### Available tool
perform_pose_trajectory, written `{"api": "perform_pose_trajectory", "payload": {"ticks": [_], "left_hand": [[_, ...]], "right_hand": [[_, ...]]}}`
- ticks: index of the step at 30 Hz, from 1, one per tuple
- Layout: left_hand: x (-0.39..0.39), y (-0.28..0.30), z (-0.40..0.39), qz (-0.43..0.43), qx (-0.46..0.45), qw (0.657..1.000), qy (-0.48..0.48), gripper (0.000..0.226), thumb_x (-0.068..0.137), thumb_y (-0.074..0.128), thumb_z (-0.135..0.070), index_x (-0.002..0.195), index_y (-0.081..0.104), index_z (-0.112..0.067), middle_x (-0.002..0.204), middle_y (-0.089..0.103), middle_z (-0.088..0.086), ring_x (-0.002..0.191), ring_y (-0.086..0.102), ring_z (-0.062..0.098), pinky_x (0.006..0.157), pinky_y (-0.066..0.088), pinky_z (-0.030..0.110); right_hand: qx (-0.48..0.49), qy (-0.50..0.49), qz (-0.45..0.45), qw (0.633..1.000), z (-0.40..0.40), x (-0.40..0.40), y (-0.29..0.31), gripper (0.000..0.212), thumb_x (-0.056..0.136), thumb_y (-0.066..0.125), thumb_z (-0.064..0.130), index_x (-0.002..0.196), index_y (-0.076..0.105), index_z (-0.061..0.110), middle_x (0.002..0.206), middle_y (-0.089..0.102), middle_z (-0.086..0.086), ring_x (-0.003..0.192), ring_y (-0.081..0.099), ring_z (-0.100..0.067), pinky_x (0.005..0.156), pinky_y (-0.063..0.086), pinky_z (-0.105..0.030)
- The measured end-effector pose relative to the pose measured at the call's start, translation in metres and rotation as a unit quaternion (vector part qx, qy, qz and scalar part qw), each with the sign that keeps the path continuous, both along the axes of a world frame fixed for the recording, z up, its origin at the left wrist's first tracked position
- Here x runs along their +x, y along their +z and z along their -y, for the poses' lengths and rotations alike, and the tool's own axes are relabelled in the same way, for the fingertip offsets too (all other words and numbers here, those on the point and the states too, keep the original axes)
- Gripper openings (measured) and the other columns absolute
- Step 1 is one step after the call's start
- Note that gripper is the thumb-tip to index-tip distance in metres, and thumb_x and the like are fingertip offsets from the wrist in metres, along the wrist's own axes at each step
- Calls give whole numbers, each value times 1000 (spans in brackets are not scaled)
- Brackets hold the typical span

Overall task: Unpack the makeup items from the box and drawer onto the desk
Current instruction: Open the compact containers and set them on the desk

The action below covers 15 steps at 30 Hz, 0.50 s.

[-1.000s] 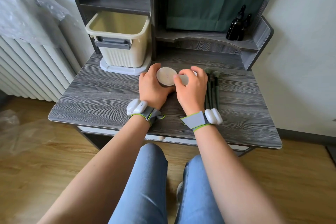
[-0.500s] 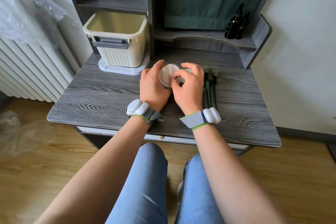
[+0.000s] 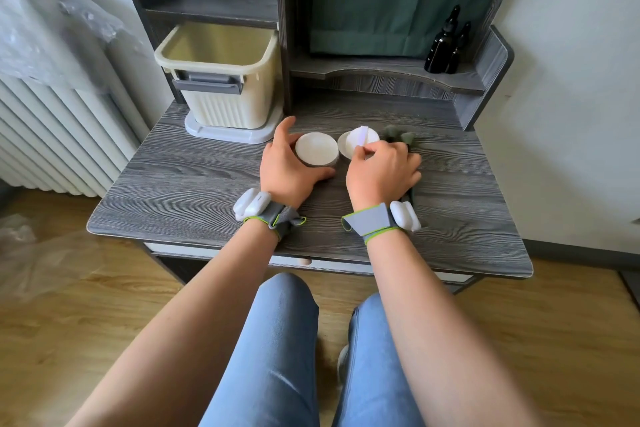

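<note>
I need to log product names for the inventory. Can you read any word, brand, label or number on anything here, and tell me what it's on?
No readable text in this view.
Round jar by the left hand: plain top, no print visible.
White puff at the right hand: blank.
Two dark bottles on the shelf: no label can be made out.
Cream bin: no markings visible.

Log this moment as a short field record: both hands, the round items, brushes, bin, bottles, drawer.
left hand: cupped around the round jar, which stands on the desk
right hand: fingertips pinch a white puff over a white disc
brushes: green, lying on the desk, mostly hidden by the right hand
bin: cream, open, back left on the desk; contents not visible
bottles: two, dark, on the right shelf
drawer: shut, under the desk edge
</note>
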<state>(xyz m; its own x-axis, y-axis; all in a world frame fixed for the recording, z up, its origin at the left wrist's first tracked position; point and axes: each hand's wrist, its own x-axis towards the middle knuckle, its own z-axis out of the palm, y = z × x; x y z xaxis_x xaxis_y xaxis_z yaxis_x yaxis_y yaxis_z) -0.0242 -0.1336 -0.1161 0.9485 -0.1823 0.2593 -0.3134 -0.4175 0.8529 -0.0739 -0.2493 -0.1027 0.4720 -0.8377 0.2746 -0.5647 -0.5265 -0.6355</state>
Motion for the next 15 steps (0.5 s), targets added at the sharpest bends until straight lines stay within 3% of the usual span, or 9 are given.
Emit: {"api": "perform_pose_trajectory", "payload": {"ticks": [9,12,15], "left_hand": [[-6,8,-2,13,-113,993,-19,107,50,94,-18,139,36,-15,121,63,-3,106,59,10,92,48,19],[-5,8,-1,8,-120,993,-19,99,51,94,-14,136,42,-11,124,62,2,106,58,10,86,45,6],[-5,8,-1,6,-119,992,-33,89,53,93,-16,130,50,-10,121,61,-1,105,58,7,86,46,7]], "right_hand": [[10,6,1,1000,0,0,-1,20,78,62,32,90,75,23,120,58,4,114,39,-31,90,28,-40],[-7,18,65,998,-2,2,0,22,78,61,36,92,74,24,123,58,6,119,40,-29,90,26,-39],[-63,96,161,980,-9,1,3,28,82,55,42,94,72,23,108,66,5,109,50,-27,87,32,-38]]}}
